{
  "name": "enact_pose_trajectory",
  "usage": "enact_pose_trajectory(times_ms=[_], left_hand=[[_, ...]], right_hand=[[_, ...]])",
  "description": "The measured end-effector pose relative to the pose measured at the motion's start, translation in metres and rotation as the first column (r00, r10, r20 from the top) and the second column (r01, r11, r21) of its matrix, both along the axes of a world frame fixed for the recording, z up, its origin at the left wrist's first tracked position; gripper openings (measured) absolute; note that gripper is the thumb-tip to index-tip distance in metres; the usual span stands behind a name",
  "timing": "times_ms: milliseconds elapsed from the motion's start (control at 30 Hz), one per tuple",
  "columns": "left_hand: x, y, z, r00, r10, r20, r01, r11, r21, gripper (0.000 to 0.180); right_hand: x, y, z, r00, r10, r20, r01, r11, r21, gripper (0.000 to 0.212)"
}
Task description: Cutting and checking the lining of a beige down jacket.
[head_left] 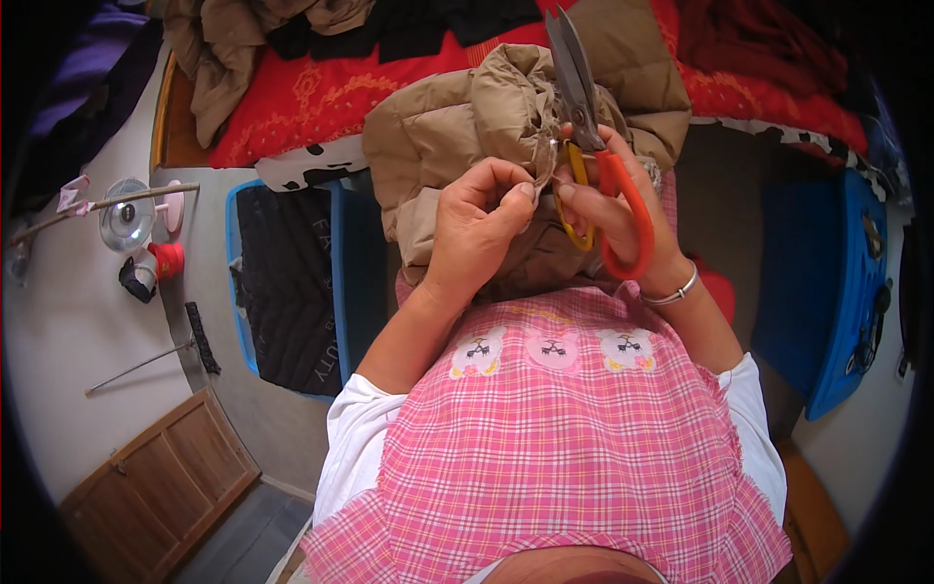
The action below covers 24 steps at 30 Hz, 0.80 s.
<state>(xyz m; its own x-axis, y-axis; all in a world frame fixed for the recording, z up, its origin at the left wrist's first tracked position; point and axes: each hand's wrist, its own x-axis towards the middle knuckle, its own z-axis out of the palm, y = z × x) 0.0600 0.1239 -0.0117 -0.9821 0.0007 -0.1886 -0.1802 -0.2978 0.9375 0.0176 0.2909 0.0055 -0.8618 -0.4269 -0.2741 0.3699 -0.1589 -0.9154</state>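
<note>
Gripping orange-handled scissors, blades shut and pointing away, her right hand meets the left hand, whose fingertips pinch a fold of beige padded jacket.

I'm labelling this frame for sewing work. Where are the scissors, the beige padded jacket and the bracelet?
scissors (576,92), head view, on the steel blades near the pivot.
beige padded jacket (438,136), head view, on its quilted left side.
bracelet (681,290), head view, on the band at the right wrist.
</note>
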Motion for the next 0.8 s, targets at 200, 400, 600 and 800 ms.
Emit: enact_pose_trajectory(times_ms=[200,400,600,800], left_hand=[[-0.002,-0.002,-0.001,0.998,0.039,-0.043,-0.039,0.999,-0.008,0.006],[-0.006,0.004,-0.002,0.986,0.105,-0.127,-0.12,0.986,-0.117,0.005],[-0.007,0.009,-0.004,0.97,0.137,-0.202,-0.186,0.951,-0.246,0.004],[-0.009,0.01,-0.009,0.919,0.119,-0.376,-0.267,0.89,-0.37,0.005]], right_hand=[[0.016,0.035,0.014,0.982,0.187,-0.008,-0.187,0.982,0.013,0.051],[0.044,0.07,0.006,0.911,0.409,0.049,-0.407,0.913,-0.045,0.049],[0.045,0.074,0.007,0.893,0.414,0.175,-0.428,0.903,0.048,0.048],[0.045,0.074,0.005,0.888,0.404,0.22,-0.411,0.911,-0.014,0.045]])
